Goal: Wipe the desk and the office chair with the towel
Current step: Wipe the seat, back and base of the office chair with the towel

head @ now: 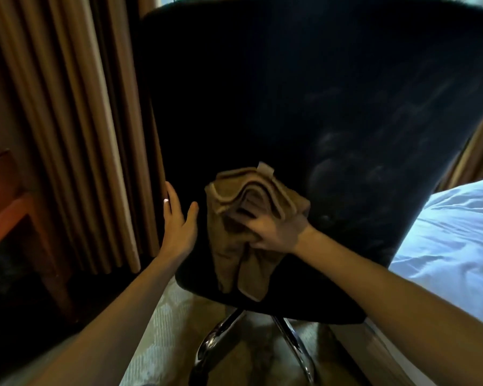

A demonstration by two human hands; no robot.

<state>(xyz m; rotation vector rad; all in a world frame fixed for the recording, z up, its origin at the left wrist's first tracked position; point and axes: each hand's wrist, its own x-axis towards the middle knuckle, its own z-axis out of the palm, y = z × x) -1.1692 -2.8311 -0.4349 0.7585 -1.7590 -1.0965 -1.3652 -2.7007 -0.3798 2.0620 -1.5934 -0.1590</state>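
Brown towel (234,246), head view: bunched against the lower back of the black office chair (290,93), gripped by the right hand (276,232) with fingers curled into the cloth. Left hand (177,227) rests on the chair's left edge, fingers straight, thumb apart. Chrome legs (215,338) below the chair; curtain (67,107) to its left, white bedding (457,232) to its right.

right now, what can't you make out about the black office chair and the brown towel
Head view only:
- Black upholstered office chair: seat top hidden behind its own backrest; top edge blurred.
- Chrome chair legs: ends cut off by the bottom edge.
- Right hand: fingertips buried in the folded brown towel.
- Reddish wooden furniture: cut by the left edge; cannot tell whether it is the desk.
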